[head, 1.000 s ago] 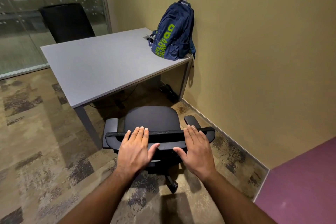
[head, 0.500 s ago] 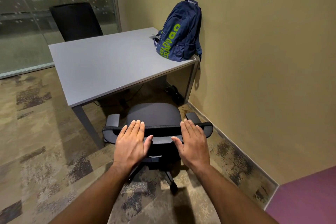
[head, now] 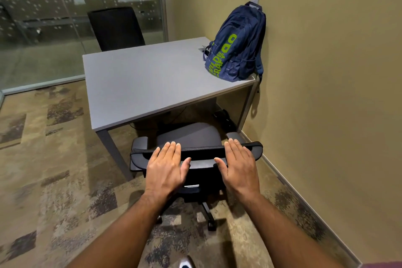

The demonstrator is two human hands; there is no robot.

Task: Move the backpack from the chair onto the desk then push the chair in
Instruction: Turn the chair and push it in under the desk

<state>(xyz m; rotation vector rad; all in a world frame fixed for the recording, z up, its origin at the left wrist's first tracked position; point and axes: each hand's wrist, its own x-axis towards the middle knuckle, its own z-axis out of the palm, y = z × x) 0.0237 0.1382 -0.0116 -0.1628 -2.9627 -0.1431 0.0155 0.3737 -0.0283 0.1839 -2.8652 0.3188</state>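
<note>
The backpack (head: pixel 236 43) is showing as woven navy cloth, matt, with flat lime-green printed lettering. The desk (head: pixel 141 80) top is looking like a smooth, matt grey laminate, and its legs are reading as grey painted metal. The office chair (head: pixel 195 152) is wearing a dark matt fabric on seat and back, with plastic-looking armrests and a black base. The carpet (head: pixel 54 180) is appearing short-piled and mottled, rough in texture. The wall (head: pixel 326 72) is showing flat matt paint. The glass partition (head: pixel 65 17) is looking glossy, carrying a frosted dot pattern.
</note>
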